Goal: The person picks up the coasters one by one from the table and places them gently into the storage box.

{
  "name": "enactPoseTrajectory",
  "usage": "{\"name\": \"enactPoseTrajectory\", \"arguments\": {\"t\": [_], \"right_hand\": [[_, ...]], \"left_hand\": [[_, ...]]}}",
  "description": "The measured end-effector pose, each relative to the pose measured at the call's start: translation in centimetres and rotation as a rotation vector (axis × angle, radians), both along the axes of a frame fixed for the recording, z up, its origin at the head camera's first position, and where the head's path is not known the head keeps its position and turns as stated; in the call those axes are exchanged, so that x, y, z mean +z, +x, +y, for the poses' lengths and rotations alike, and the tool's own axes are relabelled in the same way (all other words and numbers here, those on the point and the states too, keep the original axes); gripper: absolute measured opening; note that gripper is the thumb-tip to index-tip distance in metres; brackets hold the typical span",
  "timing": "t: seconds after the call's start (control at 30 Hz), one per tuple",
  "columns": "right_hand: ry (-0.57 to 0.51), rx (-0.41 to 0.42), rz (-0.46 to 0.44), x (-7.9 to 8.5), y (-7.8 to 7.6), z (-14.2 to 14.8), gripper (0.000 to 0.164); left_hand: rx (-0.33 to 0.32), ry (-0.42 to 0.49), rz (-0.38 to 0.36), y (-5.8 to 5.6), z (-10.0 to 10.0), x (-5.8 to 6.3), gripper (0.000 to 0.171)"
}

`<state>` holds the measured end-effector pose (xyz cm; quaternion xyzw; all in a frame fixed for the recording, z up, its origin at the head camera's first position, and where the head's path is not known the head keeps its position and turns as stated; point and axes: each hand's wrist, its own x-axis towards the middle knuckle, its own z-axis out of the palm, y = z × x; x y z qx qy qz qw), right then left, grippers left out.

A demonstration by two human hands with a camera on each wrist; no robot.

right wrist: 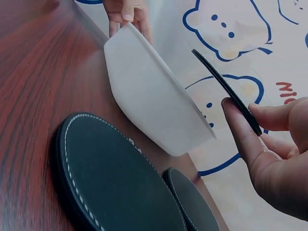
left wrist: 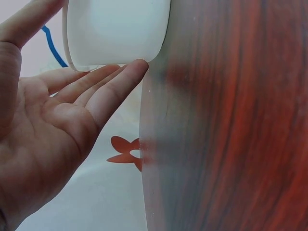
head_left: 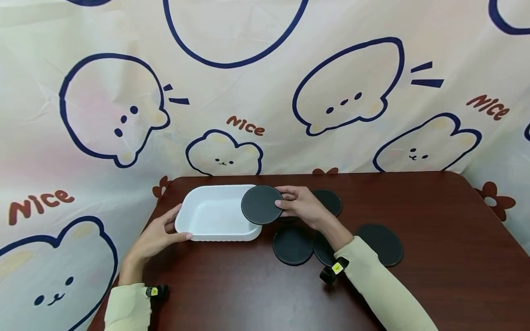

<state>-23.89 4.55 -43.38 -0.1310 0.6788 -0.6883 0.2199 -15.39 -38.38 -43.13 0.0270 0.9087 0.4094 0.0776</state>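
A round black coaster (head_left: 261,205) is pinched at its right edge between the thumb and fingers of my right hand (head_left: 304,207). It is raised over the right end of a white rectangular dish (head_left: 211,216), overlapping its rim in the head view. From the right wrist view the same coaster (right wrist: 226,91) appears edge-on, beside the dish wall (right wrist: 149,91). My left hand (head_left: 153,239) holds the dish's left end, with the thumb at the near corner and the fingers along the far side. The visible inside of the dish is plain white.
Several more black coasters lie on the brown table (head_left: 232,285) around my right forearm: one near the dish (head_left: 293,246), one farther right (head_left: 381,243), one behind the hand (head_left: 329,201). White stitching rings one coaster (right wrist: 115,173). A printed cloth (head_left: 281,92) hangs behind the table.
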Motion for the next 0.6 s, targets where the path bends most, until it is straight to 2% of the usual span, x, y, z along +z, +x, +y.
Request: {"name": "enactPoseTrajectory", "arguments": {"t": [0.2,0.6], "right_hand": [[-0.012,0.003,-0.006,-0.1,-0.3,-1.3,0.053],[-0.026,0.016,-0.047,-0.2,-0.1,-4.0,0.054]], "left_hand": [[-0.003,-0.013,0.012,-0.4,0.2,0.1,0.107],[-0.004,-0.006,0.005,-0.3,0.1,-0.1,0.106]]}}
